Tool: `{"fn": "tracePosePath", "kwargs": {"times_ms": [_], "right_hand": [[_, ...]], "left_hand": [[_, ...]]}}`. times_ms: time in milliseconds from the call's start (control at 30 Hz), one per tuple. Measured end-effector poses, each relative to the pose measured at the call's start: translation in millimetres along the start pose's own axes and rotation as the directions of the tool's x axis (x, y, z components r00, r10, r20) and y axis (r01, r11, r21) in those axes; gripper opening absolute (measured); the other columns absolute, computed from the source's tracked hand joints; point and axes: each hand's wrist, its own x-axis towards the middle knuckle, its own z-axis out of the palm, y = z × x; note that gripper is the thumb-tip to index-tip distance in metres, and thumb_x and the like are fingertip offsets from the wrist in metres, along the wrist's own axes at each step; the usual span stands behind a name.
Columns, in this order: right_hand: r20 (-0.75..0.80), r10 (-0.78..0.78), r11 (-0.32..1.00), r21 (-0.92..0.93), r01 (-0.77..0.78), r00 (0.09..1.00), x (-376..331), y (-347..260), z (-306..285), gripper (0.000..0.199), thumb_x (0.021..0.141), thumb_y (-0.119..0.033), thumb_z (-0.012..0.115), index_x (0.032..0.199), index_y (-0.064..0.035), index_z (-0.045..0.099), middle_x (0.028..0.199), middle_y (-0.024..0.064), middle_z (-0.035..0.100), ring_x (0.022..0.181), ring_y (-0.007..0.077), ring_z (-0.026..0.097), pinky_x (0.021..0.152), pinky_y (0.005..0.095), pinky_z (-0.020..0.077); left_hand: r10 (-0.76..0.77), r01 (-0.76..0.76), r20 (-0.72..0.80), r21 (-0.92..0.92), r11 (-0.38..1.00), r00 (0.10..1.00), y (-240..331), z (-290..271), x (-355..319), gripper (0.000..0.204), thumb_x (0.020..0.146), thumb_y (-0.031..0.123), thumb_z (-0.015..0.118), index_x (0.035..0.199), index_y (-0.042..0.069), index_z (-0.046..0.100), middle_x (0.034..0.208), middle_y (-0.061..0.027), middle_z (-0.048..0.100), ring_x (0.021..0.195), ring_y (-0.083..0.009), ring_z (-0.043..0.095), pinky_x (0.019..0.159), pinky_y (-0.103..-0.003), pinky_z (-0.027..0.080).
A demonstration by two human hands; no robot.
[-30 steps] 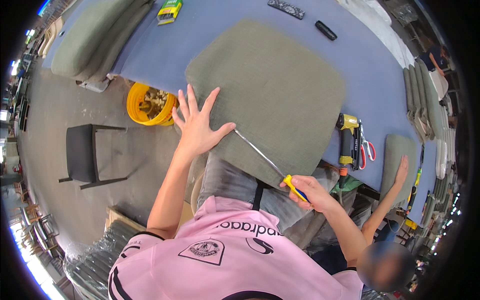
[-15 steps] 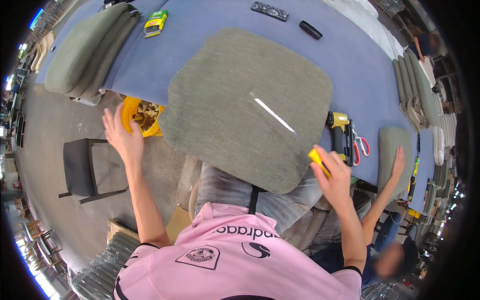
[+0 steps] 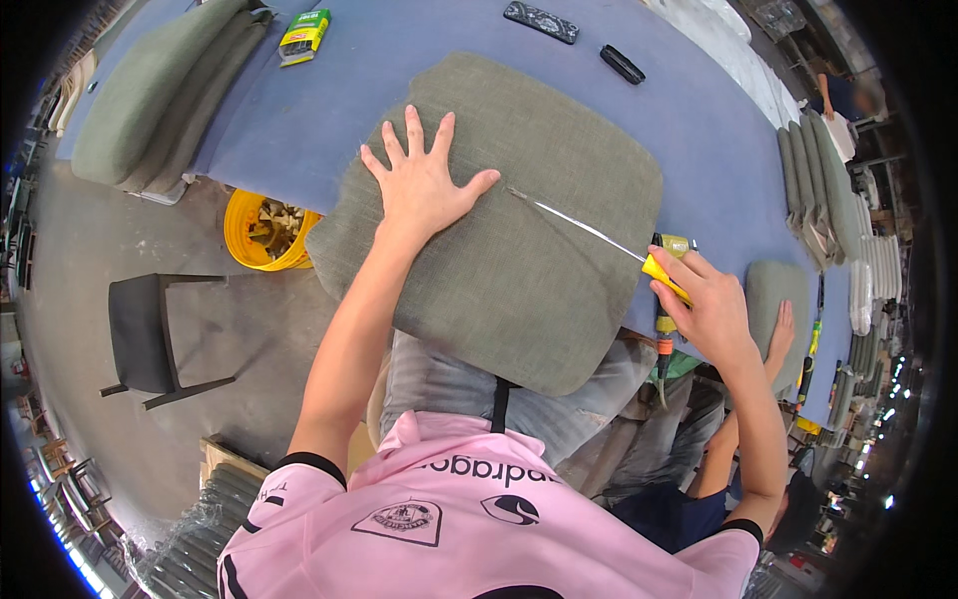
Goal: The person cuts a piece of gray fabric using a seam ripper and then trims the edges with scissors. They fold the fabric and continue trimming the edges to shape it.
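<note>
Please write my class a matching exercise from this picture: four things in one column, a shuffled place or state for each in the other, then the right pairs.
Things:
1. Left hand
2. Right hand
3. Yellow bucket
4. Green-and-yellow packet

Places or states:
A. Lies on the blue table
B. Contains pale and brown pieces
C. Grips a yellow-handled tool
D. Fingers spread over the grey-green cushion

Pairs: 1-D; 2-C; 3-B; 4-A

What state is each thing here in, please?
Gray-green cushion: lying partly over the blue table
Yellow-handled screwdriver: gripped, shaft over the cushion
Left hand: open, fingers spread
Right hand: closed around the screwdriver
Yellow bucket: open, holding scraps
Cushions at left: stacked
</note>
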Motion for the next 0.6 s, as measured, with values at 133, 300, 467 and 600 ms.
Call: {"fn": "tracePosePath", "kwargs": {"times_ms": [133,300,467,600], "right_hand": [[0.03,-0.114,0.988,-0.105,0.116,0.993,13.7,16.6,-7.3,0.053,0.09,-0.017,0.083,0.141,-0.0182,0.069,0.092,0.0046,0.064,0.065,0.0265,0.065,0.057,0.0388,0.0527],[0.022,-0.305,0.915,-0.271,0.299,0.952,41.9,33.5,-15.7,0.059,0.087,-0.016,0.084,0.143,-0.0204,0.066,0.089,0.003,0.057,0.064,0.0219,0.063,0.055,0.0369,0.0519],[-0.024,-0.272,0.947,-0.186,0.263,0.962,37.9,55.4,17.0,0.051,0.091,-0.023,0.083,0.14,-0.0181,0.068,0.083,0.0023,0.054,0.052,0.0154,0.05,0.049,0.0321,0.0458],[0.719,0.237,0.39,0.546,-0.742,0.653,8.7,51.4,45.8,0.033,0.102,-0.028,0.075,0.129,-0.0087,0.072,0.077,0.0056,0.058,0.047,0.012,0.047,0.048,0.0296,0.041]], "left_hand": [[0.027,-0.028,-0.033,-0.047,0.998,0.999,-1.8,6.6,1.5,0.096,0.087,0.072,0.074,0.164,0.02,0.049,0.173,-0.0295,0.031,0.153,-0.0515,0.037,0.121,-0.065,0.029],[0.07,-0.077,-0.072,-0.09,0.993,0.995,-11.7,12.5,1.3,0.093,0.088,0.071,0.075,0.162,0.017,0.052,0.166,-0.0326,0.039,0.14,-0.0472,0.049,0.112,-0.057,0.039],[0.08,-0.088,-0.072,-0.107,0.99,0.994,-11.5,15.4,2.8,0.092,0.09,0.068,0.075,0.161,0.014,0.053,0.164,-0.034,0.041,0.137,-0.0463,0.051,0.111,-0.056,0.04],[0.086,-0.096,-0.091,-0.113,0.989,0.992,-11.3,18.0,4.3,0.096,0.087,0.07,0.075,0.161,0.013,0.052,0.165,-0.0344,0.039,0.139,-0.0463,0.049,0.113,-0.057,0.038]]}}
